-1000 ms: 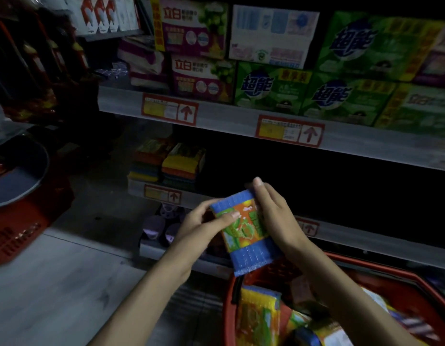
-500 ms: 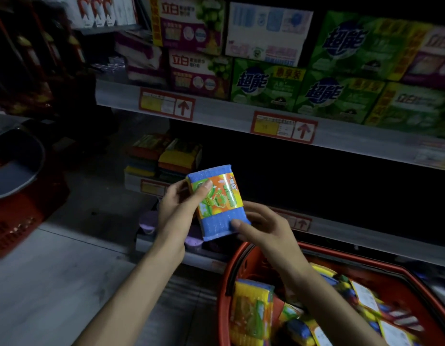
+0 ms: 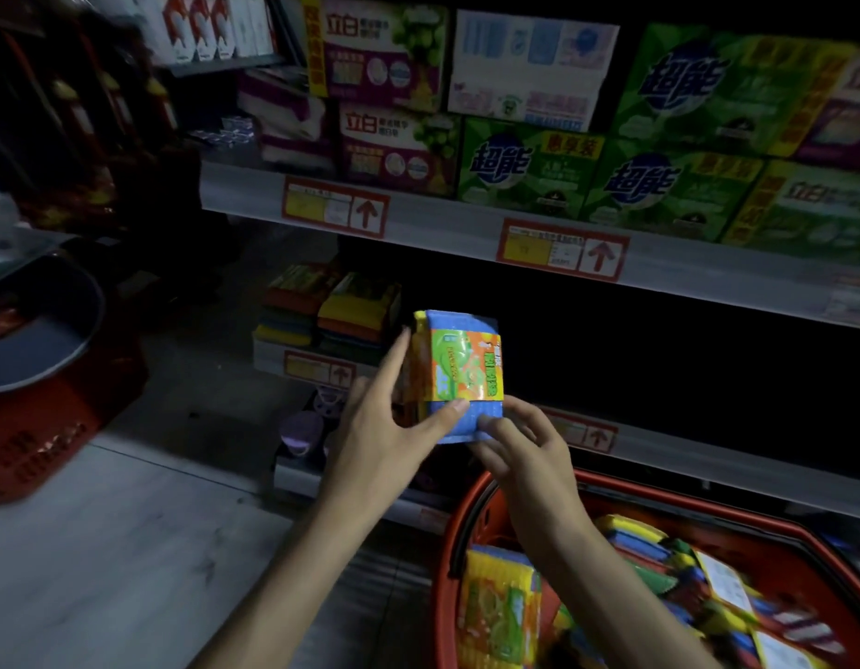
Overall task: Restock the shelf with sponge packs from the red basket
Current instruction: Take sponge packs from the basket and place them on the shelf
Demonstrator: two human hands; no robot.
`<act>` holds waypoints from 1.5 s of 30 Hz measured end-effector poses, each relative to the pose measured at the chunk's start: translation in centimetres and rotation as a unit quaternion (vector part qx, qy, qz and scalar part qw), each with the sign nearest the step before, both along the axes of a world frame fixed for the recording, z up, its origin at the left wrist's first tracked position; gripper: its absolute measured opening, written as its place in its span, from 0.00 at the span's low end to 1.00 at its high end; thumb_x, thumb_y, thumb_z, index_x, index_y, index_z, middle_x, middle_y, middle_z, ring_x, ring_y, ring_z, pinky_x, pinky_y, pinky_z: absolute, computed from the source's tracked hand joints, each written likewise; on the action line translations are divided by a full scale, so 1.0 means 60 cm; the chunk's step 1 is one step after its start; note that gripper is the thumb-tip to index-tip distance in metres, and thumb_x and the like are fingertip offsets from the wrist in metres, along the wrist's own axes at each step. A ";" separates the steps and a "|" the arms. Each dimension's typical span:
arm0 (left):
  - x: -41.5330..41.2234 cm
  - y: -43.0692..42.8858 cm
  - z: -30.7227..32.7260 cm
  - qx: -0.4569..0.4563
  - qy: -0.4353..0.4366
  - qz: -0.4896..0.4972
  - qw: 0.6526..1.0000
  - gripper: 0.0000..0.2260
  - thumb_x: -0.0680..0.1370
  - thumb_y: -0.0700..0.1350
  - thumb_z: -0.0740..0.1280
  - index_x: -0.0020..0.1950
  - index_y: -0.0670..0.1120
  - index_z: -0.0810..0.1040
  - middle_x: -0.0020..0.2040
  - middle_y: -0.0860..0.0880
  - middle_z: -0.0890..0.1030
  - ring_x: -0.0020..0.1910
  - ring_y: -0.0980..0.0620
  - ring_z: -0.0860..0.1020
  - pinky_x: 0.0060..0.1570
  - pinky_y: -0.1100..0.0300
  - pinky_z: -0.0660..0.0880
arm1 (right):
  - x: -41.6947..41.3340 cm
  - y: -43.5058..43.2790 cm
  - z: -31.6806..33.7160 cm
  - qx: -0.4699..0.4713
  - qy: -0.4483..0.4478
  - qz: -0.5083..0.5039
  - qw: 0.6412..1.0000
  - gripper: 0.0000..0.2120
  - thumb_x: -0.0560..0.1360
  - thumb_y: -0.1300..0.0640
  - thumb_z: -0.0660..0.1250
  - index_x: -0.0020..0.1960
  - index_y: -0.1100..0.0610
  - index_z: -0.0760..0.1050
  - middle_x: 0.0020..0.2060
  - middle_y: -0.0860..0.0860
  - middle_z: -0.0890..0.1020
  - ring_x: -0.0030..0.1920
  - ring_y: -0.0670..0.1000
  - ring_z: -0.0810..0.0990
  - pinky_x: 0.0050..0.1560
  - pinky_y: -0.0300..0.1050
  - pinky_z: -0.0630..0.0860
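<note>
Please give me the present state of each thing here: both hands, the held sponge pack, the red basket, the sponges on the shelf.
sponge pack, upright, held in the air by both hands.
left hand, grips the pack's left side, thumb on its front.
right hand, pinches the pack's lower corner.
red basket, holds spare packs.
shelved sponges, stacked in two piles.

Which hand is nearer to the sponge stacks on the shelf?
Left. The left hand is below and right of the sponge stacks; the right hand is farther right.
</note>
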State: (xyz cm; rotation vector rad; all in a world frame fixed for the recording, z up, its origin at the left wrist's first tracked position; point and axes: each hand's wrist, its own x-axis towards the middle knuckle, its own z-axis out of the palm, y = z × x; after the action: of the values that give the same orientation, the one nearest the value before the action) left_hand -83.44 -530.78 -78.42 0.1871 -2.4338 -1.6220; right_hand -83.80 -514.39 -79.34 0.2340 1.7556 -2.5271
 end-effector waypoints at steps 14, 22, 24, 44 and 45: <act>-0.045 0.008 -0.016 0.136 0.042 0.115 0.983 0.12 0.73 0.48 0.79 0.54 0.50 0.83 0.47 0.54 0.86 0.49 0.57 0.85 0.46 0.61 0.82 | -0.056 -0.054 -0.016 0.123 0.083 -0.101 0.984 0.09 0.76 0.57 0.75 0.53 0.56 0.78 0.40 0.43 0.84 0.43 0.43 0.84 0.45 0.40 0.81; -0.082 0.006 -0.015 0.165 0.080 0.156 0.971 0.06 0.77 0.45 0.76 0.51 0.52 0.82 0.47 0.55 0.85 0.48 0.61 0.83 0.44 0.70 0.77 | -0.085 -0.078 -0.028 0.239 0.115 -0.121 0.957 0.08 0.76 0.49 0.75 0.52 0.49 0.79 0.47 0.45 0.84 0.51 0.45 0.83 0.55 0.56 0.82; -0.089 0.002 -0.016 0.178 0.078 0.155 0.969 0.07 0.78 0.45 0.75 0.54 0.51 0.81 0.49 0.56 0.84 0.50 0.62 0.82 0.44 0.72 0.76 | -0.091 -0.085 -0.024 0.220 0.108 -0.106 0.964 0.09 0.77 0.50 0.74 0.55 0.48 0.78 0.50 0.43 0.83 0.54 0.46 0.83 0.56 0.56 0.82; -0.085 0.000 -0.002 0.170 -0.015 0.121 0.978 0.24 0.83 0.40 0.64 0.80 0.48 0.67 0.37 0.62 0.69 0.27 0.77 0.71 0.28 0.78 0.68 | -0.113 -0.085 -0.001 0.285 0.108 0.023 0.952 0.27 0.81 0.59 0.68 0.78 0.58 0.66 0.68 0.51 0.76 0.63 0.43 0.74 0.50 0.27 0.70; -0.084 0.000 -0.001 0.171 -0.016 0.125 0.977 0.24 0.83 0.40 0.64 0.80 0.48 0.67 0.37 0.61 0.70 0.27 0.77 0.72 0.28 0.78 0.68 | -0.114 -0.085 0.001 0.282 0.109 0.027 0.953 0.27 0.80 0.59 0.68 0.78 0.58 0.66 0.67 0.50 0.77 0.61 0.42 0.74 0.49 0.26 0.70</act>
State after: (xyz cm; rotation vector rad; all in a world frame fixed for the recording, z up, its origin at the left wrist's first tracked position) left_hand -88.48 -530.79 -78.49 0.5530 -2.0337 -1.9121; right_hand -90.66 -519.51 -79.26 -0.0789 2.5004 -2.0150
